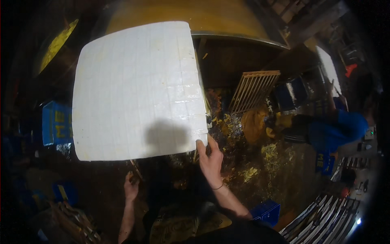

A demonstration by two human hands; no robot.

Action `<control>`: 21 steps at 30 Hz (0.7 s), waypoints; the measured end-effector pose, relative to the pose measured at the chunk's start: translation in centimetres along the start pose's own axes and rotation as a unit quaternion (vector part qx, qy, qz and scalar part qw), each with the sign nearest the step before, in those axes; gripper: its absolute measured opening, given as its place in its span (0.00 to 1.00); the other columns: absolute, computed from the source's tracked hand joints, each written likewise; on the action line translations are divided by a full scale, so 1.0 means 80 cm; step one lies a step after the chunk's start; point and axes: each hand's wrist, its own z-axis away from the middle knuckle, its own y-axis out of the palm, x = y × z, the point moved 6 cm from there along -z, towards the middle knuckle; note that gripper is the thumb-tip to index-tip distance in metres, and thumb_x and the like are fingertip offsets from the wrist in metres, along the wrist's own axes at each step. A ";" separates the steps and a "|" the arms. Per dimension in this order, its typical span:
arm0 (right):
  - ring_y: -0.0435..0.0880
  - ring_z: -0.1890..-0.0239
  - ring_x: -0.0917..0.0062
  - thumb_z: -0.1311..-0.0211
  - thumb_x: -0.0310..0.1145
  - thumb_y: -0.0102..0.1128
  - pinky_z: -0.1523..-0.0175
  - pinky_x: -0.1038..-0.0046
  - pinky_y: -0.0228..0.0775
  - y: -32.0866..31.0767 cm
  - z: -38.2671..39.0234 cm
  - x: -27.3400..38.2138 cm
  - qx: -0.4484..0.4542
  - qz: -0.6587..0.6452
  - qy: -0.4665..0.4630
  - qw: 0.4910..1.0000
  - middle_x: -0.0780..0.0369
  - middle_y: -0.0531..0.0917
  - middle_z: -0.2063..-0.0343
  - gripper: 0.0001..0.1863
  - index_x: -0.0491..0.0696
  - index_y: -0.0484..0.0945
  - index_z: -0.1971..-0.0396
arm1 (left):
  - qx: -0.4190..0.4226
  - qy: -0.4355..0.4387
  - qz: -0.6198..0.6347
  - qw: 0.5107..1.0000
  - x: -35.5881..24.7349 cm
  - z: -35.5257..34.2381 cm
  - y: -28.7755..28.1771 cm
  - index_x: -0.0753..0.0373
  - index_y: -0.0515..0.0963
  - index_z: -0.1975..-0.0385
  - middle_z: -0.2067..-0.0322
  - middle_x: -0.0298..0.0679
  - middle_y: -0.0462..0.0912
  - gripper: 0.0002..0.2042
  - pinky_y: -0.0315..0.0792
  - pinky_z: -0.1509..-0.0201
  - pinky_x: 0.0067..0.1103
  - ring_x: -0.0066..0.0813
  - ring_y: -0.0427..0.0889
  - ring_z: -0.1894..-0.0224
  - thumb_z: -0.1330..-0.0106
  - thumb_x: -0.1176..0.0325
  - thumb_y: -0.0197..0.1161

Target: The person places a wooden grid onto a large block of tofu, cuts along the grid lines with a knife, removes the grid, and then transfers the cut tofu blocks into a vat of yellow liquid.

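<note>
A large white slab or board [134, 81], faintly banded and shiny along its right edge, fills the upper middle, with a dark round shadow on it. My right hand [209, 158] grips its lower right corner, thumb over the top and the other fingers along the edge. My left hand [131, 185] is lower down, beside a thin wooden slat [136, 173] under the board's lower edge; its fingers look bent, but shadow hides whether they hold anything.
A person in a blue top [341, 128] bends at the right, near a slatted rack [254, 91] and a brown sack [254, 126]. Blue crates [55, 122] [266, 213] stand around. A yellow-brown surface [195, 14] spans the top. The floor [252, 171] has scattered yellowish debris. Long bars [321, 217] lie lower right.
</note>
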 end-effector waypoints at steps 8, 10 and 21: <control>0.82 0.60 0.80 0.42 0.25 0.65 0.55 0.79 0.74 -0.007 0.030 0.032 -0.099 -0.200 0.172 0.960 0.58 0.84 0.60 0.20 0.35 0.76 0.49 | -0.067 -0.002 0.210 0.975 0.048 -0.094 -0.168 0.62 0.71 0.43 0.57 0.35 0.79 0.21 0.71 0.62 0.17 0.21 0.79 0.60 0.33 0.61 0.62; 0.82 0.64 0.83 0.40 0.24 0.64 0.59 0.82 0.74 -0.004 0.015 0.064 -0.049 -0.268 0.183 0.945 0.59 0.85 0.61 0.21 0.35 0.74 0.47 | -0.096 -0.048 0.285 0.952 0.076 -0.124 -0.209 0.62 0.71 0.44 0.58 0.35 0.79 0.20 0.71 0.63 0.17 0.22 0.79 0.61 0.34 0.62 0.62; 0.73 0.41 0.65 0.32 0.43 0.49 0.36 0.62 0.64 0.100 0.015 -0.093 0.053 -0.526 0.133 0.838 0.56 0.76 0.43 0.26 0.42 0.69 0.41 | 0.087 0.013 0.710 0.699 -0.081 -0.171 -0.205 0.61 0.71 0.42 0.44 0.39 0.76 0.22 0.69 0.39 0.37 0.39 0.74 0.41 0.27 0.55 0.42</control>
